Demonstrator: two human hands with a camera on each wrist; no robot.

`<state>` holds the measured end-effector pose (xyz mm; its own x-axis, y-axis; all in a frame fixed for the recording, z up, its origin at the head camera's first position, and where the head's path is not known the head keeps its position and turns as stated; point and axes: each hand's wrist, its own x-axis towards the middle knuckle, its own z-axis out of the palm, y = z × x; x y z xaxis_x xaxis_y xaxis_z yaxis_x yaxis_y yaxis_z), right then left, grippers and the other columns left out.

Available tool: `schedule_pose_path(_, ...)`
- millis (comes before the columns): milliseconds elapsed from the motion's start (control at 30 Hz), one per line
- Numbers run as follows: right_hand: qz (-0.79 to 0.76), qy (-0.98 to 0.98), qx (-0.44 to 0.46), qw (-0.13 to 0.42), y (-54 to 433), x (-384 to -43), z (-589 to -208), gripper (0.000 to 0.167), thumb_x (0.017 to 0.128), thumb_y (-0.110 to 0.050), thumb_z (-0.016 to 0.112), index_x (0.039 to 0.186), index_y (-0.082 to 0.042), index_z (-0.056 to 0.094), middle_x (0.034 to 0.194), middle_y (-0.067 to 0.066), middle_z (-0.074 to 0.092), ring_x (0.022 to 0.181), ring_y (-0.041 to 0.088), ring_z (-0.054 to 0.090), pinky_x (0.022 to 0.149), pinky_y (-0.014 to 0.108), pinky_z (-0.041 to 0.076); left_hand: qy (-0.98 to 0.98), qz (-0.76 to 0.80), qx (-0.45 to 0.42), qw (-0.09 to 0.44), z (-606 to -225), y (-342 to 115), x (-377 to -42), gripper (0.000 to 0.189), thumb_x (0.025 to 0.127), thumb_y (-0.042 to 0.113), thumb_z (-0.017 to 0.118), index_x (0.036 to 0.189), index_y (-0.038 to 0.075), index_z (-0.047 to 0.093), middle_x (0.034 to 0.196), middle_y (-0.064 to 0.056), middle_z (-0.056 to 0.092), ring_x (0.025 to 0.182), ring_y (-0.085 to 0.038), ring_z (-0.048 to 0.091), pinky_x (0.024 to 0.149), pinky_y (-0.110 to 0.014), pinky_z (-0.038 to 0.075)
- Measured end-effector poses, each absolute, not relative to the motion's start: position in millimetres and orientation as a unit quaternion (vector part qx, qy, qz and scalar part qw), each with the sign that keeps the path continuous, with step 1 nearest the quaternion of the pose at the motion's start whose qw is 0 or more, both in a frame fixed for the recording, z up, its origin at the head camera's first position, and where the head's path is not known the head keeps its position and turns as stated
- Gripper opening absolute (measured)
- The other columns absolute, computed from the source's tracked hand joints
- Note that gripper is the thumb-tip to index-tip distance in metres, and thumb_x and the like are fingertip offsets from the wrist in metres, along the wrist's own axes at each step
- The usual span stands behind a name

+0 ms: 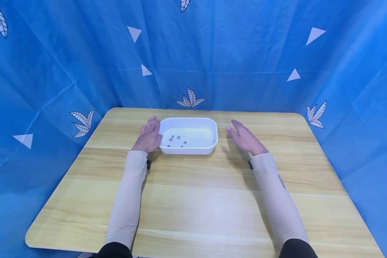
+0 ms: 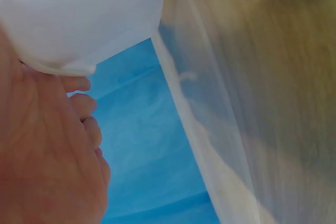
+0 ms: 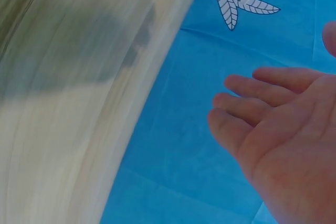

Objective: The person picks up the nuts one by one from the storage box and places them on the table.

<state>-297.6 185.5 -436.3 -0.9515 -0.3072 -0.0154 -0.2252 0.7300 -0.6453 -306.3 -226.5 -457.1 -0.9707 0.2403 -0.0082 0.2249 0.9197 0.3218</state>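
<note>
A white rectangular plastic tray (image 1: 193, 150) sits toward the far side of the wooden table. Several small silvery round pieces (image 1: 178, 137) lie in its left half, too small to make out their kind. My left hand (image 1: 148, 135) is at the tray's left end, fingers extended forward and thumb at the rim. In the left wrist view its palm (image 2: 42, 150) lies right against the tray's edge (image 2: 68, 69). Apart from the tray's right end, my right hand (image 1: 245, 138) hovers with extended fingers and holds nothing; its palm (image 3: 299, 135) shows in the right wrist view.
The light wooden table (image 1: 193, 200) has rounded corners. Blue cloth (image 1: 245, 53) with white triangles and leaf prints hangs behind the table and on both sides of it.
</note>
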Motion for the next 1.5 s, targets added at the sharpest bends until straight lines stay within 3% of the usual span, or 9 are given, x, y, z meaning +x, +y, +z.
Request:
schedule_pose_path(867,-0.324,0.932,-0.14,0.079,182.1,-293.3,-431.5,0.084,0.108,-0.062,0.025,0.166,-0.004,0.01,0.174,0.019,0.01,0.163,0.039,0.007,0.132,0.057,0.011,0.978,0.176,0.11,0.036,-460.7,-228.1,-308.7,0.072,0.106,0.031,0.024,0.164,-0.002,-0.003,0.174,-0.015,-0.015,0.163,-0.032,-0.014,0.134,-0.049,-0.006)
schedule_pose_path(1200,-0.325,0.93,-0.166,0.05,176.9,-294.2,-431.9,0.073,0.11,-0.045,0.04,0.162,0.003,0.022,0.171,0.023,0.021,0.161,0.04,0.017,0.132,0.056,0.017,0.977,0.178,0.112,0.036,-460.4,-226.8,-306.6,0.071,0.106,0.03,0.024,0.164,-0.002,-0.002,0.175,-0.017,-0.012,0.163,-0.032,-0.013,0.134,-0.049,-0.004)
schedule_pose_path(1500,-0.315,0.928,-0.199,-0.004,168.5,-299.2,-417.1,0.061,0.106,-0.03,0.056,0.153,0.006,0.043,0.163,0.027,0.039,0.154,0.043,0.034,0.128,0.056,0.028,0.977,0.178,0.113,0.034,-459.8,-227.0,-306.2,0.071,0.106,0.031,0.025,0.164,-0.002,-0.001,0.175,-0.016,-0.012,0.163,-0.032,-0.013,0.134,-0.05,-0.003)
